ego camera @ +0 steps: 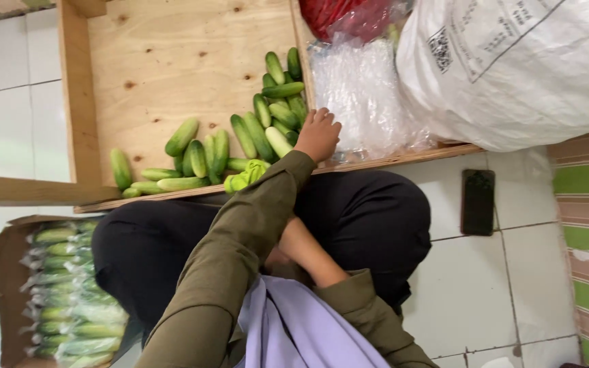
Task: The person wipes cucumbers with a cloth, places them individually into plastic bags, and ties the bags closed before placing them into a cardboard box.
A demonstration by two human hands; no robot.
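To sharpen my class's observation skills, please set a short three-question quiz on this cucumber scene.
1. True or false: the loose cucumbers lie in a metal tray.
2. The outstretched hand rests next to: A) clear plastic bags; B) a knife; C) a scale.
3. Fill in: the cardboard carton holds ___ cucumbers.
Key: 1 false, it is a wooden tray; 2 A; 3 wrapped.
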